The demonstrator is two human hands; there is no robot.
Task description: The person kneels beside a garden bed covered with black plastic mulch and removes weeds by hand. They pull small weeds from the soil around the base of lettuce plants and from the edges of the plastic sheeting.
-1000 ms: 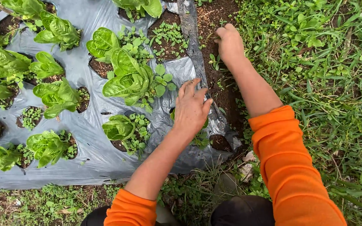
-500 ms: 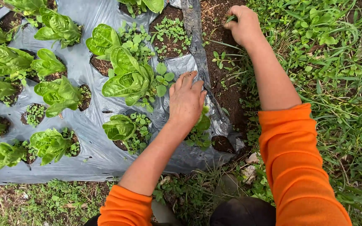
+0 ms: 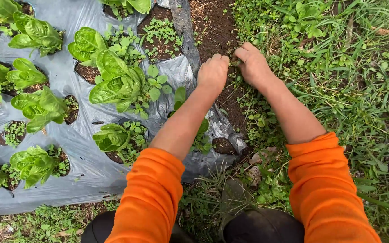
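Grey plastic mulch sheet (image 3: 82, 148), shiny and crinkled, covers most of the bed on the left, with round holes cut in it where the lettuce plants (image 3: 113, 85) poke through, all broad, ruffled, bright green leaves. Little round-leaved weeds (image 3: 158, 31) crowd the same holes.

Our left hand (image 3: 212, 72) is knuckles-up on the strip of dark crumbly soil (image 3: 212, 27) just past the sheet's edge, fingers curled under. We honestly can't tell if it's got anything pinched, since the fingertips are tucked out of sight. Our right hand (image 3: 253, 65) is right beside it, nearly touching, also curled down into the dirt where the soil meets the grass (image 3: 352, 90). There's a bit of green at the spot between the two hands, probably a small weed (image 3: 236, 63), but it's too tiny and too covered up to say whether either hand has actually closed on it.

Both orange sleeves (image 3: 151, 193) are soft knit, pushed up to the elbow, and cut off at the bottom edge. Something dark sits at the bottom between them, likely our knees, hard to make out. The plastic edge (image 3: 183, 31) bunches into a twisted ridge running up past the left hand.
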